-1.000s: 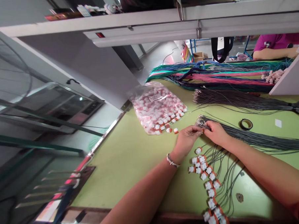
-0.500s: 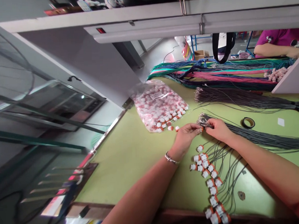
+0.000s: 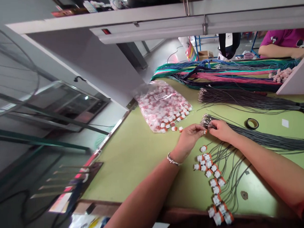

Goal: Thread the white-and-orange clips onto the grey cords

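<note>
My left hand is pinched around a small white-and-orange connector, held above the green table. My right hand meets it fingertip to fingertip, pinching a thin grey wire at the end of the grey wire bundle. Just below the hands lies a row of finished connectors on wires, trailing toward the table's near edge. A clear bag of loose white-and-orange connectors lies to the upper left, with a few spilled at its mouth.
Bundles of coloured wires and a dark brown bundle lie at the back. A roll of tape sits right of my hands. Another person's arm in a magenta sleeve rests at the far right. A white shelf hangs overhead.
Both hands stay pinched together at the same spot on the wire bundle; only the camera view has shifted slightly.
</note>
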{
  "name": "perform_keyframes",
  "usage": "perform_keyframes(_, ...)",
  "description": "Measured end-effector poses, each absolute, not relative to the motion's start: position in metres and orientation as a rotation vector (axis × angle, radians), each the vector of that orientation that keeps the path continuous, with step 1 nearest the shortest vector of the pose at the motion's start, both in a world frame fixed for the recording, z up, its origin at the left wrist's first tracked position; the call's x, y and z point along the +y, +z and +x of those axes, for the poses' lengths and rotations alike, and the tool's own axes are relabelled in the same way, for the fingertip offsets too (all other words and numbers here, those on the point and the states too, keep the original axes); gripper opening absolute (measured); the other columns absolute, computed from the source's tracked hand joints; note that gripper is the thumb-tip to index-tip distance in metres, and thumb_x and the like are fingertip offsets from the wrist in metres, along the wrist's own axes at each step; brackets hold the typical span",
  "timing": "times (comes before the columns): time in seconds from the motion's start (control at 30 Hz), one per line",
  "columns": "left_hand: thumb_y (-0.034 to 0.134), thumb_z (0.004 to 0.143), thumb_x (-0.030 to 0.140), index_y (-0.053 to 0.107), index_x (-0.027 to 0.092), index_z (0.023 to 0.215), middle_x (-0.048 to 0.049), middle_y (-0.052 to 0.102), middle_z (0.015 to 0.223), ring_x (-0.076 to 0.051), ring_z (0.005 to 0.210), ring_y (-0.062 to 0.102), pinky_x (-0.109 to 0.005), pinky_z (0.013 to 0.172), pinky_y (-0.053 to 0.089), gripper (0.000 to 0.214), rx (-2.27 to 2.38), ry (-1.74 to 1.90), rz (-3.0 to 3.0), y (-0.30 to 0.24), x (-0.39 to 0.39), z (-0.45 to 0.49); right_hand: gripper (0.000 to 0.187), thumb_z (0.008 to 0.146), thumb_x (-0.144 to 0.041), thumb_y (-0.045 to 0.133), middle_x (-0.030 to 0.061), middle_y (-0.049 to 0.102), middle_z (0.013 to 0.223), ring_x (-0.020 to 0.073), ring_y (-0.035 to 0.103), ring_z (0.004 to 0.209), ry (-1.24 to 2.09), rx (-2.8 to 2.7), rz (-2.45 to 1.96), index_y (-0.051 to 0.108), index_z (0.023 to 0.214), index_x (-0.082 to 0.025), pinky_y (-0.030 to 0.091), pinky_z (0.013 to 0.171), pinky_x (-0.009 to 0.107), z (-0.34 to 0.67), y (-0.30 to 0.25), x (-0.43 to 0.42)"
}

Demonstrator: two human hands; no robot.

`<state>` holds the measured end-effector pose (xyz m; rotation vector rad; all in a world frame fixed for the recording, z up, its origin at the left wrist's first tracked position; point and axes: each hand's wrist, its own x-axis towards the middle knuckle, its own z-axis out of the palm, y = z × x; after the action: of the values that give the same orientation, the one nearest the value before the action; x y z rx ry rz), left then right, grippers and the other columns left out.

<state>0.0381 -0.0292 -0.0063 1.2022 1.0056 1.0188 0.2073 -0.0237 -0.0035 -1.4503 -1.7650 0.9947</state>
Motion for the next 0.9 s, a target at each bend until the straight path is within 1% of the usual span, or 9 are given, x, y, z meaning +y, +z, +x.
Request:
perform_keyframes(0.1, 0.07, 0.067, 0.023, 0.068, 0.015, 0.079, -0.0032, 0.068, 0.074, -0.013, 0.067, 0.059, -0.027, 0.069, 0.047, 0.014, 1.048, 0.992, 1.243, -0.007, -0.029, 0.029, 0.014, 0.067, -0.031, 0.055, -0.0049, 0.049, 0.051, 0.0091, 0.038, 0.05, 1.092, -1.655, -1.395, 0.053, 0.061, -0.018, 0.029, 0.051, 0.023, 0.21, -0.003, -0.023)
perform_keyframes(0.23, 0.061, 0.069, 0.016, 0.073, 0.018, 0.079, -0.0045, 0.07, 0.075, -0.015, 0.067, 0.062, -0.027, 0.067, 0.049, 0.016, 1.058, 0.697, 1.623, 0.0, -0.036, 0.023, 0.023, 0.067, -0.039, 0.061, -0.0002, 0.06, 0.059, 0.0098, 0.044, 0.05, 1.233, -1.417, -1.325, 0.058, 0.072, -0.017, 0.031, 0.048, 0.024, 0.211, -0.002, -0.024)
perform_keyframes(0.33, 0.055, 0.07, 0.012, 0.075, 0.022, 0.078, -0.0047, 0.071, 0.079, -0.016, 0.07, 0.063, -0.026, 0.069, 0.049, 0.024, 0.801, 0.498, 1.991, 0.01, -0.048, 0.026, 0.026, 0.066, -0.04, 0.064, -0.0009, 0.059, 0.057, 0.008, 0.041, 0.046, 1.296, -1.36, -1.275, 0.059, 0.076, -0.016, 0.027, 0.045, 0.022, 0.21, 0.0, -0.026)
perform_keyframes(0.43, 0.056, 0.076, 0.019, 0.075, 0.024, 0.081, -0.005, 0.071, 0.08, -0.017, 0.074, 0.063, -0.025, 0.072, 0.048, 0.02, 0.621, 0.427, 2.137, 0.019, -0.05, 0.023, 0.027, 0.067, -0.038, 0.063, -0.0018, 0.059, 0.056, 0.0067, 0.036, 0.043, 1.338, -1.368, -1.251, 0.059, 0.08, -0.016, 0.025, 0.044, 0.022, 0.208, -0.001, -0.027)
perform_keyframes(0.53, 0.055, 0.081, 0.03, 0.071, 0.021, 0.07, -0.0081, 0.067, 0.073, -0.02, 0.07, 0.06, -0.029, 0.068, 0.045, 0.021, 1.204, 0.628, 2.192, 0.022, -0.036, 0.006, 0.023, 0.067, -0.037, 0.061, -0.0021, 0.06, 0.056, 0.0065, 0.033, 0.042, 1.331, -1.356, -1.282, 0.057, 0.079, -0.017, 0.022, 0.043, 0.022, 0.205, -0.005, -0.027)
perform_keyframes(0.6, 0.054, 0.082, 0.035, 0.069, 0.017, 0.077, -0.0117, 0.065, 0.077, -0.024, 0.073, 0.058, -0.033, 0.068, 0.043, 0.024, 1.759, 0.676, 2.137, 0.021, -0.022, -0.006, 0.02, 0.067, -0.035, 0.061, -0.0026, 0.059, 0.055, 0.0069, 0.034, 0.043, 1.28, -1.352, -1.318, 0.056, 0.074, -0.017, 0.023, 0.044, 0.022, 0.204, -0.008, -0.027)
perform_keyframes(0.63, 0.055, 0.081, 0.035, 0.068, 0.016, 0.083, -0.0127, 0.065, 0.081, -0.026, 0.075, 0.058, -0.034, 0.069, 0.043, 0.024, 1.881, 0.624, 2.14, 0.019, -0.017, -0.011, 0.018, 0.067, -0.034, 0.06, -0.0029, 0.057, 0.054, 0.0073, 0.035, 0.044, 1.249, -1.358, -1.329, 0.057, 0.072, -0.017, 0.025, 0.045, 0.022, 0.204, -0.009, -0.027)
perform_keyframes(0.77, 0.047, 0.082, 0.022, 0.069, 0.016, 0.086, -0.0137, 0.062, 0.085, -0.026, 0.08, 0.059, -0.033, 0.07, 0.043, 0.023, 1.863, 0.351, 2.305, 0.012, -0.007, -0.015, 0.015, 0.066, -0.032, 0.059, -0.0046, 0.049, 0.051, 0.0088, 0.039, 0.049, 1.157, -1.401, -1.348, 0.056, 0.065, -0.017, 0.03, 0.05, 0.023, 0.203, -0.008, -0.028)
perform_keyframes(0.9, 0.043, 0.08, 0.017, 0.07, 0.014, 0.095, -0.014, 0.061, 0.088, -0.026, 0.082, 0.059, -0.035, 0.072, 0.045, 0.031, 1.805, 0.31, 2.31, 0.008, -0.008, -0.012, 0.016, 0.065, -0.033, 0.057, -0.0046, 0.047, 0.055, 0.0093, 0.039, 0.053, 1.141, -1.417, -1.316, 0.054, 0.062, -0.018, 0.032, 0.053, 0.023, 0.202, -0.005, -0.029)
